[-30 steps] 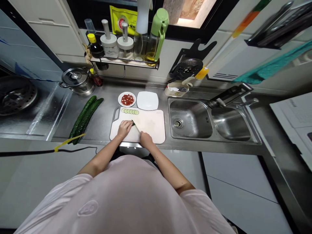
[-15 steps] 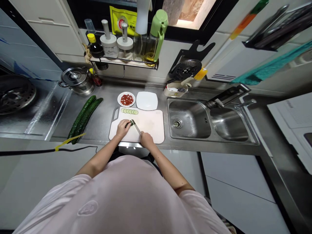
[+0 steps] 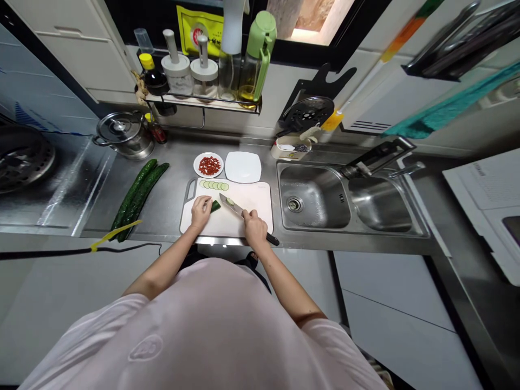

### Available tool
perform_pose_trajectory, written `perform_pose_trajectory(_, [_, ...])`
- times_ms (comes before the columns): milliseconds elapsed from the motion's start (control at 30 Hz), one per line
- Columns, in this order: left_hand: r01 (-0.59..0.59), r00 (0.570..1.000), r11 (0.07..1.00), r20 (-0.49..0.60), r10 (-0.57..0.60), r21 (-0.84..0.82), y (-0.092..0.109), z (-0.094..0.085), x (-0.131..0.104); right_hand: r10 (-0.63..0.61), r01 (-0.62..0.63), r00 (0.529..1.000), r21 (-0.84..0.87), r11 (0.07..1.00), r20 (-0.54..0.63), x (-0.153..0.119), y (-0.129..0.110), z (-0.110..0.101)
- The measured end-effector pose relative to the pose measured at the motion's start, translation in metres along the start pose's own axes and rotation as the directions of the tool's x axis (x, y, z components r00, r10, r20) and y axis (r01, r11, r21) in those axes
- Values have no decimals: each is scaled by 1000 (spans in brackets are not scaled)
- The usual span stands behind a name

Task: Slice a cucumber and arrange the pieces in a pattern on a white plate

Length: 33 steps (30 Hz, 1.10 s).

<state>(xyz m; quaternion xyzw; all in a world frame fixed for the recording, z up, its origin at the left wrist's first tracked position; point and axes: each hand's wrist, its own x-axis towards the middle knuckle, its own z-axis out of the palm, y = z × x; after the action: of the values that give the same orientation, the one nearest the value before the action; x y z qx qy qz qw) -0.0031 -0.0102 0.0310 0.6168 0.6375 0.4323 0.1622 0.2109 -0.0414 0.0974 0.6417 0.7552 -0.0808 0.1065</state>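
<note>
My left hand [image 3: 201,212] is closed on a short piece of cucumber [image 3: 215,206] lying on the white cutting board [image 3: 260,200]. My right hand [image 3: 255,227] grips a knife [image 3: 235,207] with a black handle, its blade pointing up and left over the board. One pale slice [image 3: 229,201] clings to the flat of the blade, apart from the cucumber piece. A row of several cucumber slices [image 3: 214,185] lies along the board's top left. Beyond the board are a plate of chopped red pieces [image 3: 209,165] and a square white plate [image 3: 243,167].
Two whole cucumbers [image 3: 138,197] lie left of the board, and a steel pot [image 3: 124,134] stands behind them. To the right is a double sink [image 3: 314,197]. A shelf [image 3: 203,101] with bottles and jars hangs above the counter.
The knife has moved right, away from the cucumber piece, and its blade now lies flatter with a slice on it. My right hand has shifted right; the view has moved slightly.
</note>
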Motion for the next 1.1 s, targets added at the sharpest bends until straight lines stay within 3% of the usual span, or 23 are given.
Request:
perform_pose_trajectory(100, [47, 998, 999, -39, -47, -11, 13, -3, 7, -10, 8, 995, -24, 1000, -98, 2, 7, 1])
perform_pose_trajectory(167, [16, 1000, 1000, -2, -16, 16, 24, -3, 13, -14, 8, 988, -37, 999, -154, 2, 12, 1])
perform_pose_trajectory(233, [-59, 993, 996, 109, 52, 60, 33, -3, 19, -15, 8, 980, -39, 999, -197, 3, 16, 0])
perform_pose_trajectory(367, [-167, 931, 979, 345, 119, 115, 45, 0, 27, -28, 22, 970, -28, 999, -243, 2, 20, 0])
perform_pose_trajectory(533, [-158, 885, 983, 455, 97, 98, 53, 6, 32, -29, 26, 974, -17, 1000, -223, -1, 24, 2])
perform_pose_trajectory(633, [-76, 881, 996, 471, 47, 41, 55, 12, 33, -26, 24, 981, -13, 1000, -191, -3, 27, 6])
perform_pose_trajectory(733, [96, 887, 995, 455, -77, -19, 51, 22, 35, -9, 5, 985, -25, 1000, -173, -5, 31, 10])
perform_pose_trajectory(867, [290, 902, 956, 321, -287, 40, 37, 36, 48, 22, -26, 989, -25, 999, -149, -9, 39, 16])
perform_pose_trajectory(967, [309, 904, 943, 269, -332, 126, 27, 46, 63, 39, -42, 991, -16, 999, -127, -11, 43, 18])
perform_pose_trajectory(1100, [274, 898, 934, 287, -334, 232, 22, 56, 82, 52, -53, 989, -5, 999, -138, -12, 45, 19])
